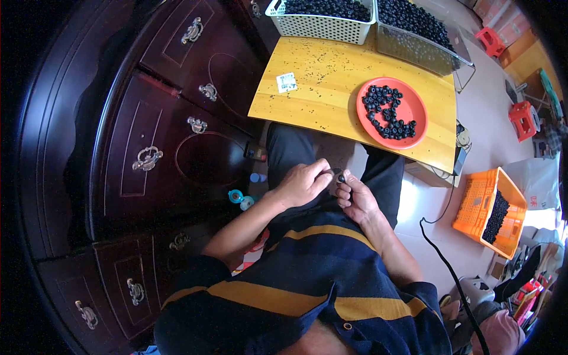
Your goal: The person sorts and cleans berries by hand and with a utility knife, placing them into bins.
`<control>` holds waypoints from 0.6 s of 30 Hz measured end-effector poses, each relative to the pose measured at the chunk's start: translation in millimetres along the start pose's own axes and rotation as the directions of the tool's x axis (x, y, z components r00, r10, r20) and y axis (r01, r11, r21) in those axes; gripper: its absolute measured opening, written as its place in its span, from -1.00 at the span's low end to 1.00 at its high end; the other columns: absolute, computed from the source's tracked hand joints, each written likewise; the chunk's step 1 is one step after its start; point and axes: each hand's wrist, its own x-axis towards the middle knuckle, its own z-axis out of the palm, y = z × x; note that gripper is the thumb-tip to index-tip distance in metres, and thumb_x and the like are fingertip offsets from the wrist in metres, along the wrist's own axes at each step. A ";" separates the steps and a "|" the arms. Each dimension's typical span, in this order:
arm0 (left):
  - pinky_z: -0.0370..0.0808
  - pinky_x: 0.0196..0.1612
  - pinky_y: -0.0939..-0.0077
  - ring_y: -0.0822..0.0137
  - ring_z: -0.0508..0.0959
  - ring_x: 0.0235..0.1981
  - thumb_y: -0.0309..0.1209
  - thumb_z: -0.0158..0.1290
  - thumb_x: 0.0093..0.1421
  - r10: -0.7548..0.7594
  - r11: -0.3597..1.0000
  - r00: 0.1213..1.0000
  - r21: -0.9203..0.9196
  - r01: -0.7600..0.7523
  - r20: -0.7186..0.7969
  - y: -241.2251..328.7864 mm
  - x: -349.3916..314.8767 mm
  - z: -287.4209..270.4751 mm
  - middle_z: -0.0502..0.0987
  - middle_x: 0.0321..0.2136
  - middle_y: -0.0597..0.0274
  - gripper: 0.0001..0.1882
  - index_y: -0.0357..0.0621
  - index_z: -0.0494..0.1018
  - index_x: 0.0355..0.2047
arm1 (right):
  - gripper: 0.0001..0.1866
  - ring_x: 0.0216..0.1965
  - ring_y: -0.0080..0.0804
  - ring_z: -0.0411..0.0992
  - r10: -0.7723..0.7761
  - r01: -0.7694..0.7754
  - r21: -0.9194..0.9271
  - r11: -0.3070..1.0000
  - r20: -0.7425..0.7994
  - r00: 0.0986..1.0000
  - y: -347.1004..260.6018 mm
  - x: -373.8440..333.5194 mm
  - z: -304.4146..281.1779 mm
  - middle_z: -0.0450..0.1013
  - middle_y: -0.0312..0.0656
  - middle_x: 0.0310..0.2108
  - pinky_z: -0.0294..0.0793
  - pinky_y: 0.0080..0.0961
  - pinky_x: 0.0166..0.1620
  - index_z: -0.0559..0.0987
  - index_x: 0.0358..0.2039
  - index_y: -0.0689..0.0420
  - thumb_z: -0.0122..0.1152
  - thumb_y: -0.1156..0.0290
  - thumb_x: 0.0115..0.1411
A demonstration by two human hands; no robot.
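Observation:
Above my lap, my two hands nearly meet just in front of the table's near edge. Between the thumb and fingers of my right hand (358, 200) is a small black ring-shaped part (341, 178). My left hand (304, 184) is closed, and a small dark piece shows at its fingertips beside that part; its kind is hard to tell. On the yellow wooden table (337, 111), a round red plate (416, 107) carries many similar black ring-shaped parts (376, 102), heaped mostly on its left and near sides.
Behind the plate stand a white perforated basket (319, 29) and a clear bin (414, 54), both full of black parts. A white patterned square (286, 82) and black crumbs lie on the table. Dark drawers (177, 136) flank my left; an orange crate (464, 204) and black cable (441, 255) are right.

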 end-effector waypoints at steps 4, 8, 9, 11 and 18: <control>0.49 -0.36 0.01 -0.17 0.61 -0.39 -0.12 0.12 0.27 0.038 0.980 0.999 0.197 -0.037 -0.003 19.2 2.5 -3.8 0.59 -0.47 -0.11 -0.66 -0.15 0.39 -0.26 | -0.86 -0.58 -0.71 0.21 0.014 -0.014 0.004 1.000 0.018 1.000 2.1 -0.3 -0.2 0.24 -0.50 -0.57 0.15 -0.75 -0.59 0.43 -0.26 -0.08 0.07 0.19 0.43; 0.50 -0.38 0.00 -0.14 0.62 -0.41 -0.05 0.15 0.23 0.021 0.962 0.999 0.271 -0.028 0.031 23.9 2.0 -4.3 0.59 -0.51 -0.09 -0.61 -0.14 0.40 -0.29 | -0.89 -0.58 -0.71 0.23 0.005 -0.006 -0.030 1.000 -0.019 1.000 4.9 -2.3 1.4 0.27 -0.49 -0.54 0.17 -0.76 -0.59 0.44 -0.24 -0.08 0.03 0.23 0.44; 0.50 -0.39 0.00 -0.13 0.63 -0.43 -0.03 0.16 0.22 0.029 0.953 0.999 0.302 -0.035 0.027 23.8 2.0 -4.2 0.59 -0.53 -0.08 -0.59 -0.14 0.40 -0.32 | -0.89 -0.58 -0.71 0.23 0.006 -0.007 -0.034 0.999 -0.025 1.000 5.4 -2.7 1.6 0.27 -0.48 -0.53 0.17 -0.76 -0.59 0.44 -0.23 -0.07 0.03 0.24 0.44; 0.50 -0.41 0.01 -0.11 0.63 -0.46 0.00 0.17 0.21 0.038 0.942 0.999 0.332 -0.043 0.024 23.0 2.9 -3.6 0.59 -0.54 -0.07 -0.57 -0.14 0.40 -0.34 | -0.89 -0.58 -0.70 0.23 0.011 -0.011 -0.028 1.000 -0.009 1.000 5.8 -2.5 -0.5 0.28 -0.48 -0.53 0.17 -0.77 -0.59 0.44 -0.23 -0.07 0.03 0.24 0.44; 0.51 -0.44 0.00 -0.10 0.63 -0.50 0.03 0.16 0.21 0.091 0.900 0.996 0.428 -0.087 0.012 17.3 4.0 1.9 0.57 -0.58 -0.04 -0.55 -0.13 0.41 -0.42 | -0.89 -0.59 -0.70 0.24 0.007 -0.008 -0.032 0.999 -0.034 0.999 5.4 -4.2 0.9 0.30 -0.47 -0.53 0.18 -0.77 -0.60 0.45 -0.23 -0.05 0.03 0.25 0.44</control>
